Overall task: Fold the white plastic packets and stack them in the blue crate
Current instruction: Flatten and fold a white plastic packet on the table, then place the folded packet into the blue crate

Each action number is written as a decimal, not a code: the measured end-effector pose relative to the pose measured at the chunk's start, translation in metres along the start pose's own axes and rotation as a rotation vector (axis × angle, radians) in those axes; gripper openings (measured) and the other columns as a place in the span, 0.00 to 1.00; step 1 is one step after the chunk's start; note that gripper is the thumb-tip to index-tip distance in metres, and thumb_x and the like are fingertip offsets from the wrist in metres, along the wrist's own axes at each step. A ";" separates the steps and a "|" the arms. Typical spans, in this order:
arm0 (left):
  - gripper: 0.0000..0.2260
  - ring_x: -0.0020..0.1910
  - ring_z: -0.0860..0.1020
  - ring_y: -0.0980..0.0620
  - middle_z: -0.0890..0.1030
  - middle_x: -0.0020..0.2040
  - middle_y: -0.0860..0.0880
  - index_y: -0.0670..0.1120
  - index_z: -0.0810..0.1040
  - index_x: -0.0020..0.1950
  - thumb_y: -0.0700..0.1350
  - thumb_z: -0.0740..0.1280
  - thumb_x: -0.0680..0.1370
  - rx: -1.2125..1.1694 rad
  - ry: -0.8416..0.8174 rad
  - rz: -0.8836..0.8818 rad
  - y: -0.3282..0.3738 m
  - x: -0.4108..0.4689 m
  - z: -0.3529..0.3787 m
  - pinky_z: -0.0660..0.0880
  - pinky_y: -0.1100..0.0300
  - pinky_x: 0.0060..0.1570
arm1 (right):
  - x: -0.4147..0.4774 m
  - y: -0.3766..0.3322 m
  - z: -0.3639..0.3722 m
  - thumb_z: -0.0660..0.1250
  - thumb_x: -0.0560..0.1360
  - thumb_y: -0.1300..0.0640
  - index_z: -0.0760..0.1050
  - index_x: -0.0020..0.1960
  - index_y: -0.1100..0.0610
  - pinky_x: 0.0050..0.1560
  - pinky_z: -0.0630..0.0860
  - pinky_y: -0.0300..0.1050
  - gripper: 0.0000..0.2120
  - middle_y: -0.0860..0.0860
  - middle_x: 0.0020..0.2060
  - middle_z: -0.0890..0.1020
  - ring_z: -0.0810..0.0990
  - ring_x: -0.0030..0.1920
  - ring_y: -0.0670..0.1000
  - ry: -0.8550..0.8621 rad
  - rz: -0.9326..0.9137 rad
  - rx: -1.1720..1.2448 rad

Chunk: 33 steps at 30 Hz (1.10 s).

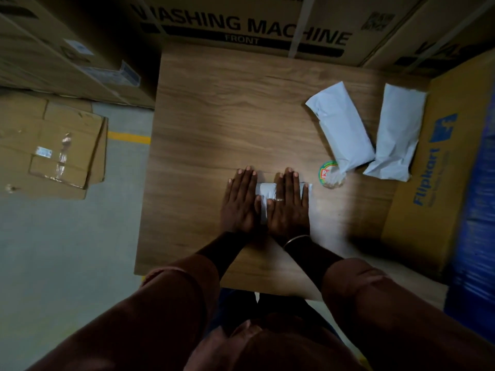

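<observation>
Brown sleeves (171,303) fill the bottom of the view, with dark cuffs running up to two hands laid side by side on the table (214,108). Both hands lie flat, palms down and fingers stretched forward, pressing on a small folded white packet (263,192); neither one grips it. That packet shows in the gap between them and past the outer edge of the right hand (290,202), which has a ring on one finger and a thin bangle (296,240) at the wrist. Under the left hand (239,200) the packet's left end is hidden.

Farther back on the right lie two longer white packets: one packet (341,127) slanted, the other packet (396,135) just beside it, their near ends touching or nearly so. A round sticker (327,171) sits at the near tip of the slanted one. A Flipkart carton (428,178) borders the table's right side, and beyond it at the frame edge is a blurred blue mass (476,236); whether this is the crate cannot be told. Big washing-machine boxes (241,22) stand behind the table, and flattened cardboard (53,145) lies on the grey floor to the left.
</observation>
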<state>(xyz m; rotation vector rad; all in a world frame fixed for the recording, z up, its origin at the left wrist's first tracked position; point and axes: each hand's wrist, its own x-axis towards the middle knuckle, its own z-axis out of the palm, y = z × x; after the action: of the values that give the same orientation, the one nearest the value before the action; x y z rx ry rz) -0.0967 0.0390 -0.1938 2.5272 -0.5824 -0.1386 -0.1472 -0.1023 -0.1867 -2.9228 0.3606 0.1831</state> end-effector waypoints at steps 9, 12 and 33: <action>0.24 0.80 0.61 0.43 0.64 0.79 0.41 0.38 0.65 0.78 0.46 0.55 0.83 0.024 0.005 0.042 -0.001 -0.001 0.003 0.58 0.44 0.79 | 0.000 0.001 -0.001 0.53 0.82 0.49 0.53 0.80 0.64 0.76 0.55 0.65 0.31 0.62 0.79 0.54 0.50 0.81 0.58 0.021 -0.018 0.029; 0.24 0.80 0.61 0.43 0.64 0.80 0.41 0.40 0.66 0.78 0.48 0.53 0.84 0.018 -0.069 0.029 -0.001 0.000 -0.002 0.56 0.46 0.79 | 0.000 0.001 -0.004 0.51 0.82 0.48 0.57 0.79 0.63 0.76 0.55 0.65 0.30 0.62 0.79 0.56 0.52 0.80 0.59 -0.001 -0.030 0.081; 0.10 0.58 0.78 0.41 0.80 0.57 0.40 0.45 0.83 0.57 0.45 0.71 0.77 0.199 -0.441 0.142 0.062 0.095 -0.180 0.73 0.52 0.59 | 0.043 -0.001 -0.183 0.72 0.70 0.51 0.81 0.53 0.58 0.50 0.79 0.54 0.15 0.59 0.52 0.79 0.82 0.48 0.62 -0.075 -0.139 -0.003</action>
<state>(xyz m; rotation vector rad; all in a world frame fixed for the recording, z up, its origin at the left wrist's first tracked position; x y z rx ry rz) 0.0036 0.0376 -0.0064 2.6450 -0.9872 -0.6233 -0.0872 -0.1483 -0.0150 -2.9205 0.1457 0.2724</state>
